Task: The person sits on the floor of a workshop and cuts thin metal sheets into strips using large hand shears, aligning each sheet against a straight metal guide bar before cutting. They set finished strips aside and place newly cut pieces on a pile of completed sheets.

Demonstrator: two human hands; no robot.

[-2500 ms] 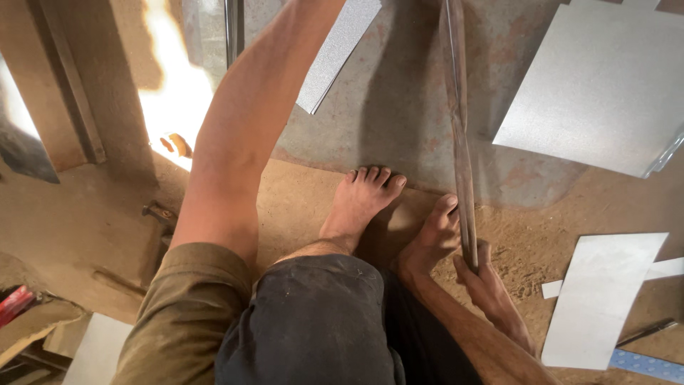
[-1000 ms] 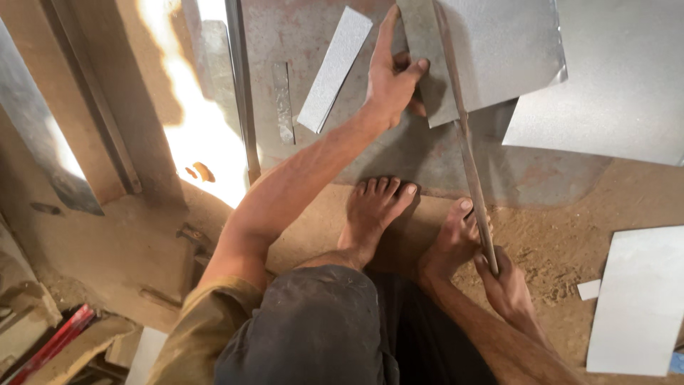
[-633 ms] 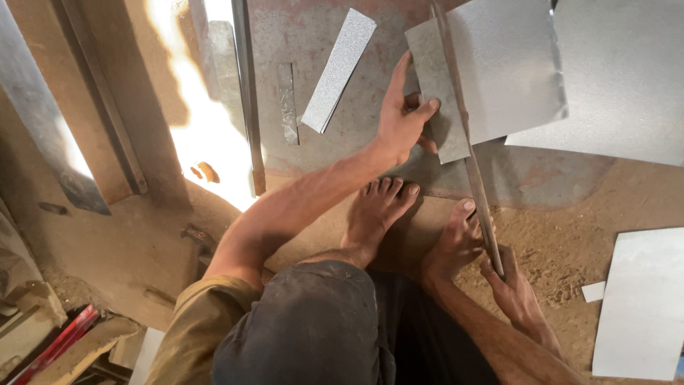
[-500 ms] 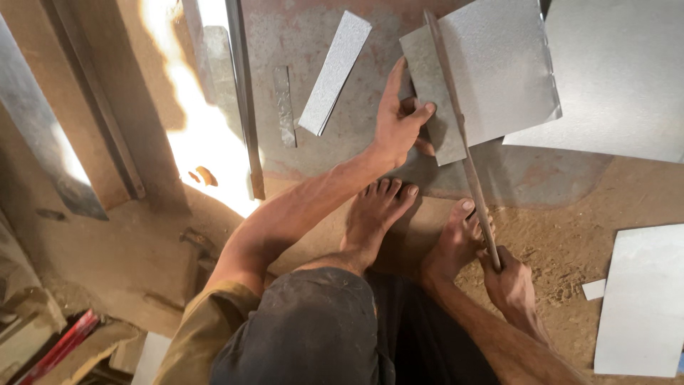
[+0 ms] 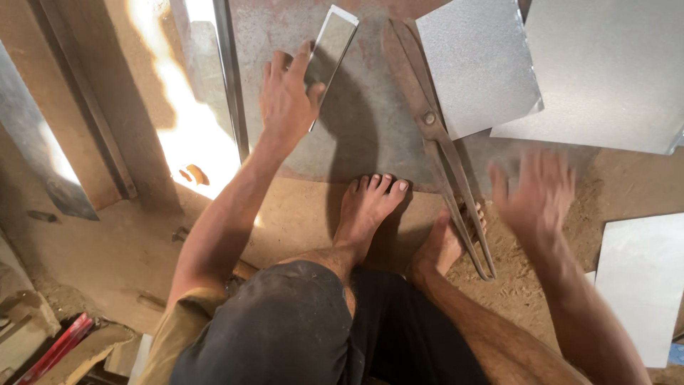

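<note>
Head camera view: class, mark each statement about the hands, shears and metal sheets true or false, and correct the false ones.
1. The left hand touches a narrow metal strip. True.
2. The right hand grips the shears. False: it is blurred, open and off them.
3. The shears lie on the floor beside the right foot. True.
4. The left hand holds a red tool. False: a red tool lies at the lower left, far away.
</note>
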